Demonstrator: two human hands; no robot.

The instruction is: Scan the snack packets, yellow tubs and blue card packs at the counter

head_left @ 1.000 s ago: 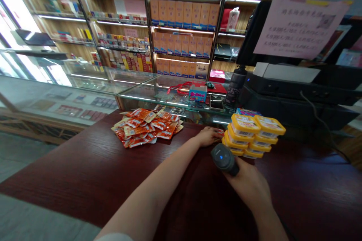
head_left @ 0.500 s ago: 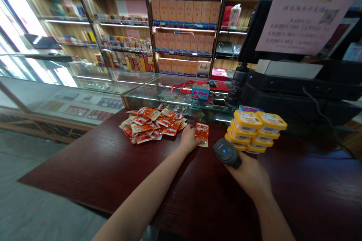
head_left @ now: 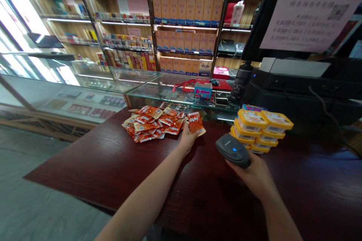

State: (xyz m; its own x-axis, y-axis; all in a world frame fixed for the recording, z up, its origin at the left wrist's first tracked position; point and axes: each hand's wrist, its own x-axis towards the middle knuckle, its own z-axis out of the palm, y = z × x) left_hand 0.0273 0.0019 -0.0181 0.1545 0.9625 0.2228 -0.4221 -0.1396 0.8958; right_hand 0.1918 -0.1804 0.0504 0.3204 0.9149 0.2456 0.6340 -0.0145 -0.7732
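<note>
Between the thumb and fingers of my left hand (head_left: 187, 138) is an orange snack packet (head_left: 195, 122), tilted just right of the pile. That pile of orange and cream snack packets (head_left: 152, 122) lies on the dark wooden counter (head_left: 135, 169). My right hand (head_left: 256, 171) grips a dark grey barcode scanner (head_left: 232, 150) with a blue light on top, its head pointing left toward the packet. Behind the scanner, yellow-lidded plastic tubs (head_left: 251, 119) stand stacked in two columns. The fingers around the scanner's handle are mostly hidden beneath it.
A glass display case (head_left: 166, 86) borders the counter's far side, with a small blue and pink box (head_left: 203, 89) and a phone (head_left: 221, 98) on it. At right stand a dark bottle (head_left: 240, 83) and a monitor with a pink notice (head_left: 308, 20). Shelves of boxes line the wall.
My left hand has shifted slightly left with the packet, which is now tilted and nearer the pile. The scanner in my right hand has turned a little, and the view has shifted slightly.
</note>
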